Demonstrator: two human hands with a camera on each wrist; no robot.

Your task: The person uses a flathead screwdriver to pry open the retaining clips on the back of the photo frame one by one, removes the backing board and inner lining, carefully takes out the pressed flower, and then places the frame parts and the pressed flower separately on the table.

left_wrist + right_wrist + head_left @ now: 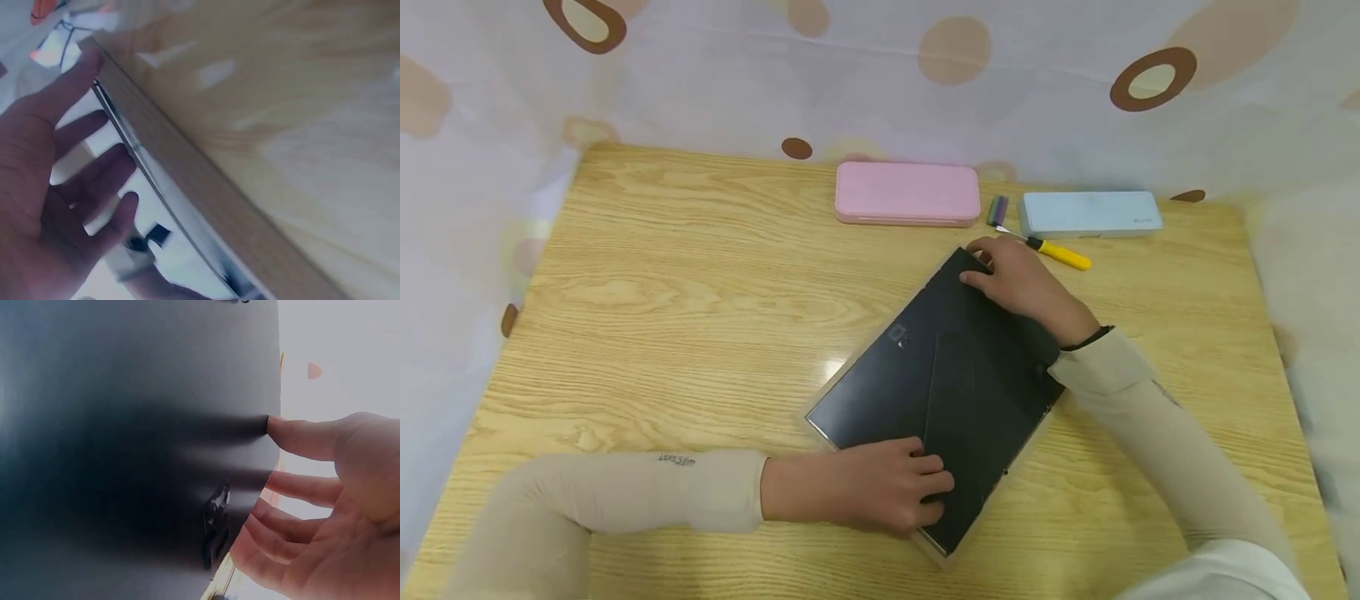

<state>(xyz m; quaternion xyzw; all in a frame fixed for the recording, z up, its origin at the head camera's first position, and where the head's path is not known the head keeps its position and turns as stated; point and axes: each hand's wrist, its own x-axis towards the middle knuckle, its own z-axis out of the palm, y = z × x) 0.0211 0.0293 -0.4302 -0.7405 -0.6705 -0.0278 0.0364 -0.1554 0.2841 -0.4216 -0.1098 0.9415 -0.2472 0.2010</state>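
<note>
A picture frame (880, 379) lies face down and slanted on the wooden table, its black back up. The stand flap shows as a line on this back. My left hand (880, 487) rests across the near end, fingers loosely bent and tips touching the back. The left wrist view shows the frame's wooden side (187, 178) running past the fingertips. At the far corner my right hand (1015, 275) grips the frame, its thumb (300, 434) at the edge of the black back and its other fingers over the cut corner.
A pink case (907, 192) and a pale blue case (1092, 213) stand along the table's back edge. Small green and purple pieces (997, 210) lie between them. A screwdriver with a yellow handle (1065, 253) lies just beyond the right hand. A patterned cloth (865, 83) hangs behind the table.
</note>
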